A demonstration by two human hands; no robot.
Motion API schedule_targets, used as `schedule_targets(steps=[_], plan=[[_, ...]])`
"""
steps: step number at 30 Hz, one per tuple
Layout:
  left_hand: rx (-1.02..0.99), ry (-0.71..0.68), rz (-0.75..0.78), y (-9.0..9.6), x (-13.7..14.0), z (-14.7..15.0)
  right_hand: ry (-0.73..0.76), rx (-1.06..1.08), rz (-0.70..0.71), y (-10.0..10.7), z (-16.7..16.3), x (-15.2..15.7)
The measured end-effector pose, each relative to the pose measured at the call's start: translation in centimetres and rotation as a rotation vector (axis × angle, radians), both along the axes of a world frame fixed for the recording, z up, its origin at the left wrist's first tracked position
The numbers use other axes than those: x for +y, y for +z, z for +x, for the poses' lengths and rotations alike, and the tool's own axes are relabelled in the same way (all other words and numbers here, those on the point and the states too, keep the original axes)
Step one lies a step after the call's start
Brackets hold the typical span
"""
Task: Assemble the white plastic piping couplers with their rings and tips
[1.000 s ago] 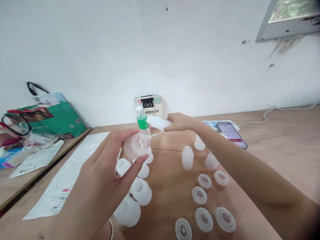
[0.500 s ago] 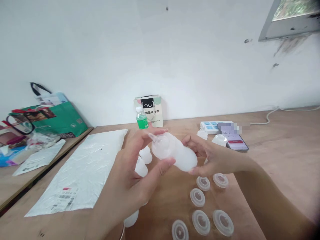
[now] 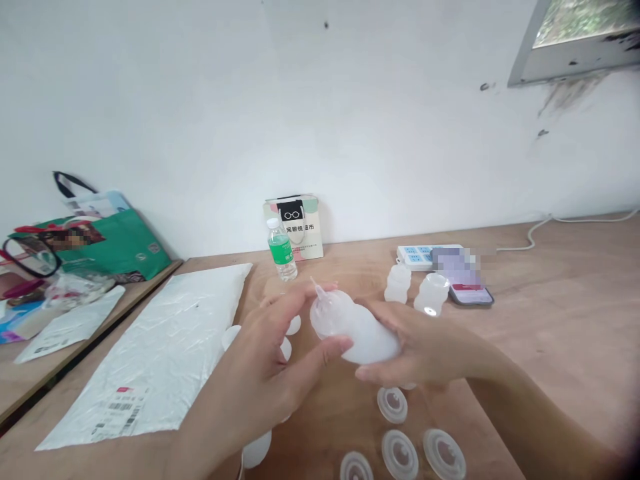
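Observation:
A translucent white plastic squeeze bottle lies tilted between my hands, its pointed nozzle cap facing up and left. The fingers and thumb of my left hand close around the cap. My right hand wraps the waisted body near its bottom end. Below them, several round translucent lids rest on the table, among them one lid just under my right hand and another lid to its lower right. Other white bottles, such as the bottle at lower left, are partly hidden behind my left hand.
Two white bottles, a bottle and a wider-looking bottle, stand by a phone and a power strip. A water bottle and paper bag are at the wall. Left lie a white mailer and green bag.
Both hands and the bottle are slightly lower in view. My right hand has closed further around the bottle's body. The camera has shifted a little, showing more of the standing bottles.

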State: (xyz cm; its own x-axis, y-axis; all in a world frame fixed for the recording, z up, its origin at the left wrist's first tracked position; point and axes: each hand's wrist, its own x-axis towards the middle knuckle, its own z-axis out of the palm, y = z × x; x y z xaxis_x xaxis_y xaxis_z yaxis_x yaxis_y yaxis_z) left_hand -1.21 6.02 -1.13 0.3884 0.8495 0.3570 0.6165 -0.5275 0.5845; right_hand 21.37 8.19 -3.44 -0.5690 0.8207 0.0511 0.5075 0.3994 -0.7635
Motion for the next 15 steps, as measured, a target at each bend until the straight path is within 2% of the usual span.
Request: schedule_targets(steps=[4, 7, 9, 11, 13, 15], plan=[[-0.004, 0.109, 0.029, 0.1, -0.1, 0.3, -0.115, -0.065, 0.214, -0.2, -0.6, -0.6], [-0.05, 0.205, -0.007, 0.1, -0.1, 0.6, -0.204, -0.127, 0.489, -0.7, -0.9, -0.9], [-0.066, 0.204, -0.042, 0.1, 0.0, 0.7, -0.237, -0.163, 0.629, -1.0, -1.1, -1.1], [-0.048, 0.137, -0.055, 0.2, 0.0, 0.4, -0.221, -0.193, 0.62, -1.1, -1.2, -1.4], [-0.035, 0.04, -0.061, 0.2, -0.1, -0.1, -0.161, -0.22, 0.499, -0.9, -0.9, -1.5], [-0.023, -0.056, -0.081, 0.2, -0.3, -0.7, -0.017, -0.21, 0.327, -0.6, -0.4, -1.3]])
